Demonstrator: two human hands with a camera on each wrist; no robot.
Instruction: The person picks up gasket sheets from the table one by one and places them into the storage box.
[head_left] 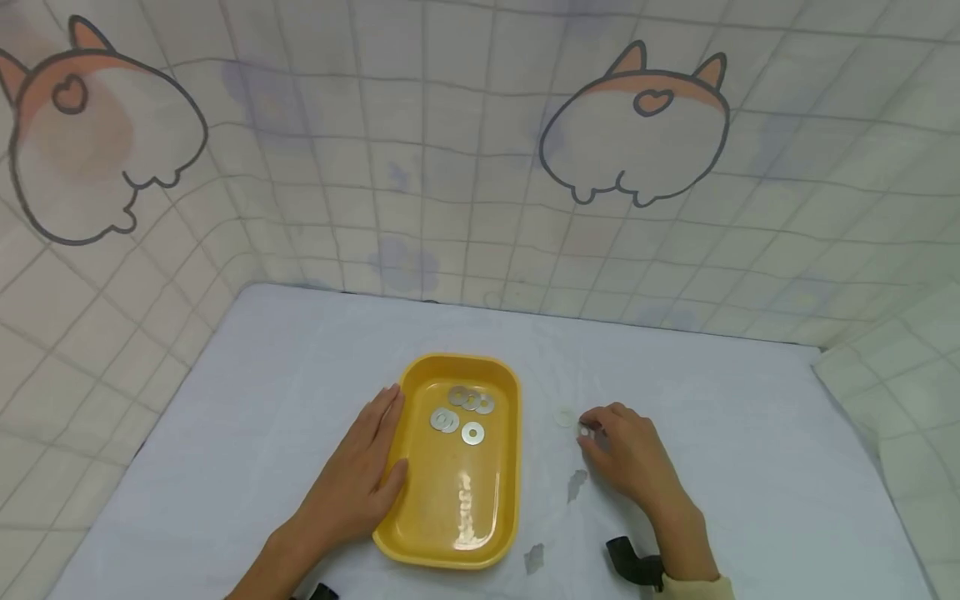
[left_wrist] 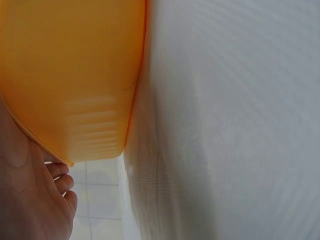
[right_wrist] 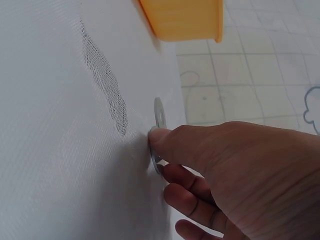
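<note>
A yellow tray stands on the white-covered table, with several flat metal washers lying in its far half, some overlapping. My left hand rests along the tray's left rim, fingers straight and thumb over the edge. In the left wrist view this hand lies against the tray's outer wall. To the right of the tray, my right hand pinches a washer between thumb and fingertips at the table surface. Just beyond that one, another washer lies flat on the cloth.
Two grey patches mark the cloth between the tray and my right hand. A curtain-like wall with a grid and cartoon animals rises behind the table. A black wrist-worn piece sits at my right wrist.
</note>
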